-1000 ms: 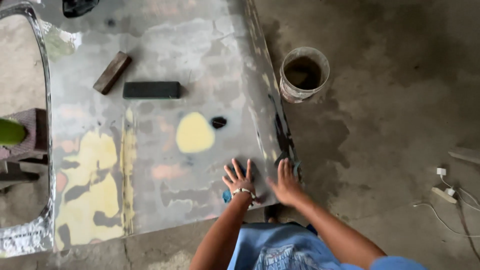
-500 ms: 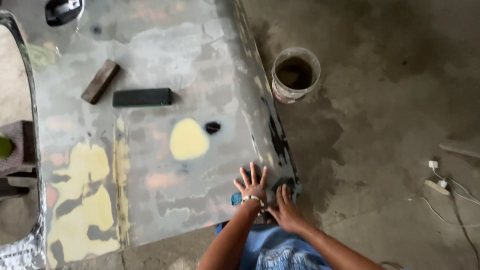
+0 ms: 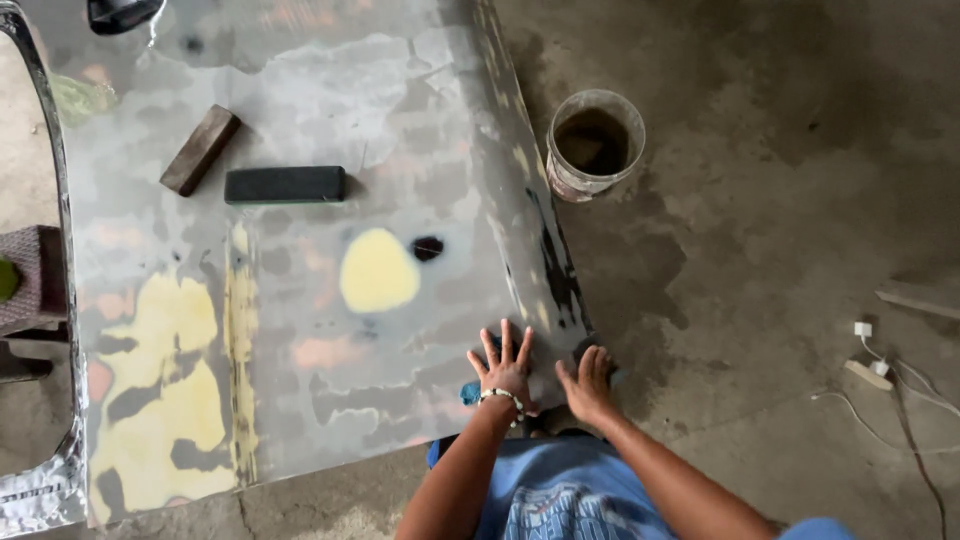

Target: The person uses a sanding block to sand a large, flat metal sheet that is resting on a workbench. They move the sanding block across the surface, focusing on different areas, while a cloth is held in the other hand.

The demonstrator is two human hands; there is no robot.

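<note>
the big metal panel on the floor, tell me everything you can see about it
The metal panel is a large sanded sheet, mostly bare grey, lying flat on the concrete floor. Yellow filler patches and pinkish spots mark it, with dark strips along its right edge. A wooden block and a black sanding block rest on it. The left hand lies flat with spread fingers near its lower right corner; the right hand sits at that edge. A bucket stands beside it.

Soft, even daylight, dim over the concrete floor point(image 3: 780, 200) upper right, mild sheen on the sanded metal panel point(image 3: 330, 110) top centre, faint shadows only, slight wide-angle stretch at edges, mostly sharp.
</note>
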